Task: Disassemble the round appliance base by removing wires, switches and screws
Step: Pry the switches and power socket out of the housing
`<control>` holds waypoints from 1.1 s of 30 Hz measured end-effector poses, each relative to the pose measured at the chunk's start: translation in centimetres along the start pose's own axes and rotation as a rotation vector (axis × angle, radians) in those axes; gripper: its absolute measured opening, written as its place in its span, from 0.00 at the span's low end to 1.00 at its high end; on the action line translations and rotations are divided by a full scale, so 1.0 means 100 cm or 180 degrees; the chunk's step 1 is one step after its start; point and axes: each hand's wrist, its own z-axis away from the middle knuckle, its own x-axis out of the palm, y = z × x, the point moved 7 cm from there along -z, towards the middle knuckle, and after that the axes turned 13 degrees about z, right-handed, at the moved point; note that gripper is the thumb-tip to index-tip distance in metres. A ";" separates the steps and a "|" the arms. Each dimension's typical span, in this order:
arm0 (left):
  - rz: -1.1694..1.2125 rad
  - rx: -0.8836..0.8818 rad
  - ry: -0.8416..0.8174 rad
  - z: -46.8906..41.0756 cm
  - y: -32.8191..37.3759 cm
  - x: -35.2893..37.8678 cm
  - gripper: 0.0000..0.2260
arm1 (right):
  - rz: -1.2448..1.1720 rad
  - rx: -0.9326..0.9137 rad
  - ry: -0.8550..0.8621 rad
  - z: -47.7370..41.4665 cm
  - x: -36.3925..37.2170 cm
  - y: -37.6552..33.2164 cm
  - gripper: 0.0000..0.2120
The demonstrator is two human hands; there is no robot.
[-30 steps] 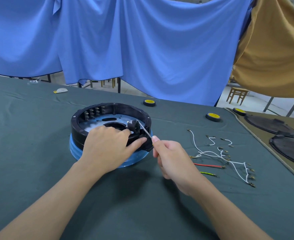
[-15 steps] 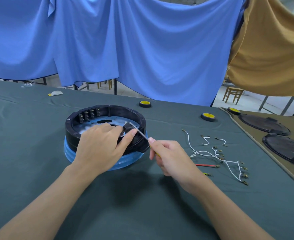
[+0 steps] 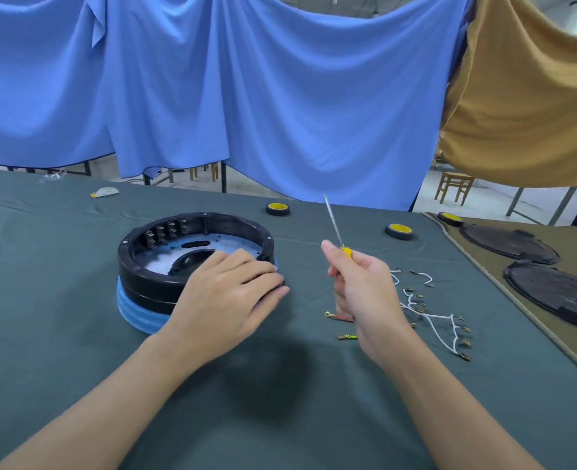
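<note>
The round appliance base [image 3: 165, 266], a black ring on a blue bottom, lies open side up on the green table cloth, left of centre. My left hand [image 3: 229, 293] lies over its right front rim, fingers and thumb closed round a small black switch [image 3: 283, 283] at the rim's edge, mostly hidden. My right hand [image 3: 361, 290] grips a yellow-handled screwdriver [image 3: 335, 225] in the air to the right of the base, with the shaft pointing up. Loose white wires [image 3: 429, 317], a red wire [image 3: 341, 317] and a yellow-green wire [image 3: 346, 337] lie on the cloth behind that hand.
Three black-and-yellow tape rolls [image 3: 277, 208] [image 3: 399, 231] [image 3: 449, 218] sit along the back of the table. Two black round lids [image 3: 511, 244] [image 3: 558, 293] lie on a brown cloth at the right. Blue and brown sheets hang behind.
My right hand has pulled the screwdriver out of the base and raised it, tip up. My left hand has slid to the base's right rim.
</note>
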 end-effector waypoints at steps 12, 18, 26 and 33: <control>0.0590 -0.0054 -0.0393 0.004 0.002 0.001 0.11 | 0.0826 -0.0177 0.0213 0.003 0.008 0.010 0.24; -0.0402 -0.0531 -0.0452 0.005 -0.014 0.001 0.15 | 0.0876 -0.0176 0.0091 0.004 0.013 0.012 0.23; -0.0290 -0.0449 -0.0479 0.003 -0.011 0.004 0.11 | 0.0984 -0.0513 -0.0077 0.006 0.024 0.007 0.12; -0.0201 -0.0403 -0.0501 0.004 -0.011 0.003 0.14 | 0.1158 -0.0808 -0.0034 0.011 0.041 0.005 0.20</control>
